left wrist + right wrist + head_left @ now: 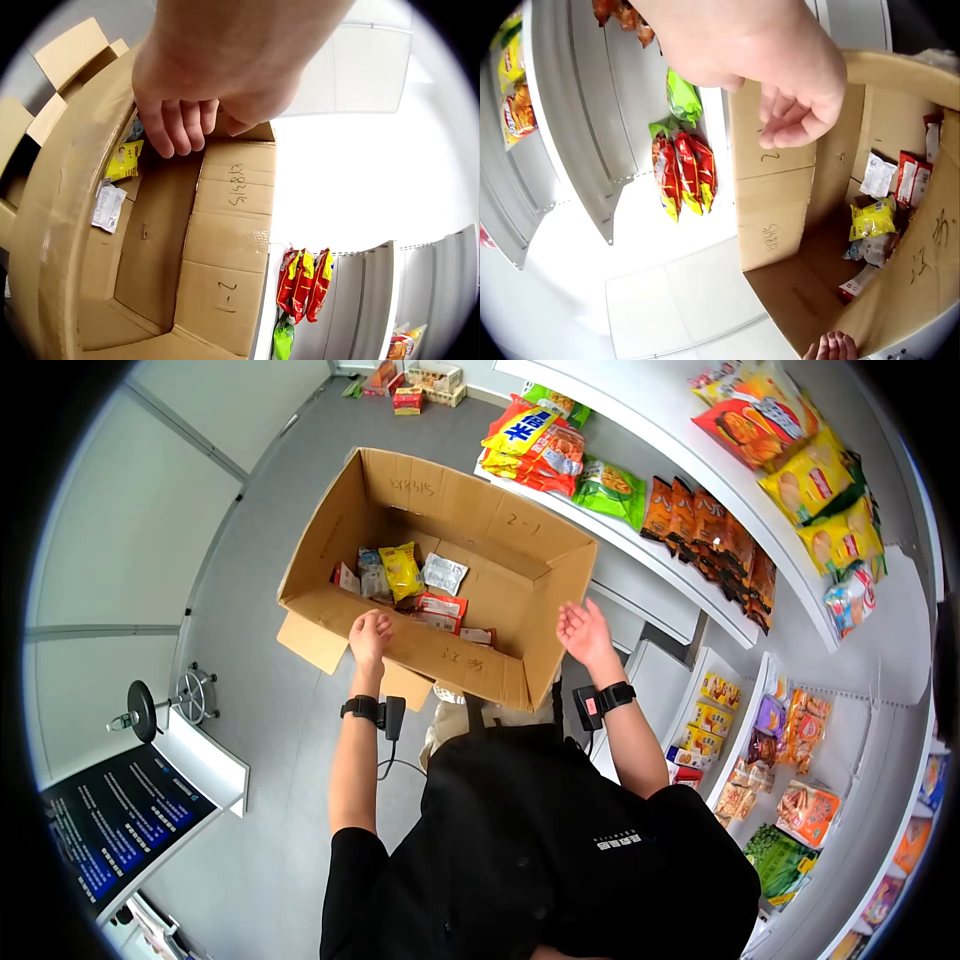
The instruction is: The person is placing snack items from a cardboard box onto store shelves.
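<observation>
An open cardboard box (480, 660) with handwriting on its flaps stands in front of me. Inside lie several small snack packets, among them a yellow bag (402, 570), a silver-white packet (444, 574) and red packets (440, 606). My left hand (371, 637) hovers at the near left flap, fingers loosely curled and holding nothing. In the left wrist view, this hand (217, 90) hangs over the box opening. Beside the right flap my right hand (586, 632) is raised, its fingers relaxed and bent around nothing. The right wrist view shows that hand (780, 82) above the box's edge.
To the right, white shelves (640, 545) carry red chip bags (540, 455), a green bag (610, 490) and brown bags (710, 530). Lower shelves hold yellow packs (712, 718). A dark sign board (125, 825) and a wheeled stand base (196, 692) are at the left.
</observation>
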The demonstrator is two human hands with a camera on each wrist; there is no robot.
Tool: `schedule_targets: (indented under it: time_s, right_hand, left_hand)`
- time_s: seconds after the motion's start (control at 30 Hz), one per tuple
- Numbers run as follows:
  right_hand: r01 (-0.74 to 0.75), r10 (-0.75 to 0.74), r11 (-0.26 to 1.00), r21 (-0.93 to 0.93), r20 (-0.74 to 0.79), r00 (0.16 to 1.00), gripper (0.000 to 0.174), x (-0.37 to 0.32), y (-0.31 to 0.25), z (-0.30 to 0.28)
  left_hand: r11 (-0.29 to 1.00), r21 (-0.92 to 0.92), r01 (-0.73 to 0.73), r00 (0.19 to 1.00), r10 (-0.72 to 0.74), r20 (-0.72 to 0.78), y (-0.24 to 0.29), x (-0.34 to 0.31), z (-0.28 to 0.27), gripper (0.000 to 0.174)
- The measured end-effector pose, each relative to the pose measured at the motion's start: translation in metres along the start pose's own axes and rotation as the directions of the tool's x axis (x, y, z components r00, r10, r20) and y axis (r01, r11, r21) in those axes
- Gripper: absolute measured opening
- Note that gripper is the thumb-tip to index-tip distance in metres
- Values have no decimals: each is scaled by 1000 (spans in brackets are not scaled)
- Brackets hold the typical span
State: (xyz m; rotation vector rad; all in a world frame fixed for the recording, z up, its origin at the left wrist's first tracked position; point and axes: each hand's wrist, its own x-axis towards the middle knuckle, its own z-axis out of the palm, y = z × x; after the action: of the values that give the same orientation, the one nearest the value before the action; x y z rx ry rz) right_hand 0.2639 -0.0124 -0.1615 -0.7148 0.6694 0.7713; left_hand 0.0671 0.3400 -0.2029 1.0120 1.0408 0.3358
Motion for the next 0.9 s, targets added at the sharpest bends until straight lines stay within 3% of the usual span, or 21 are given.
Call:
schedule_targets:
  time_s: [0.27, 0.53, 0.77, 0.9]
  right_hand:
    - [-212, 201, 968, -134, -92, 975, 39, 83, 21, 51]
    - [-404, 352, 886, -227, -234, 906, 41, 182, 50, 62]
    - [-494, 374, 817, -296, -380, 846, 42, 262, 85, 30]
    - [-546, 351, 744, -385, -471, 809, 51, 290, 103, 3]
  left_hand:
    - [997, -67, 37, 994, -44, -100, 14, 10, 5, 26]
    - [992, -110, 67, 969, -91, -230, 31, -4, 15, 26]
    - [986, -129, 107, 942, -142, -302, 34, 1, 16, 26]
    - [985, -116, 126, 934, -157, -321, 35, 2, 13, 26]
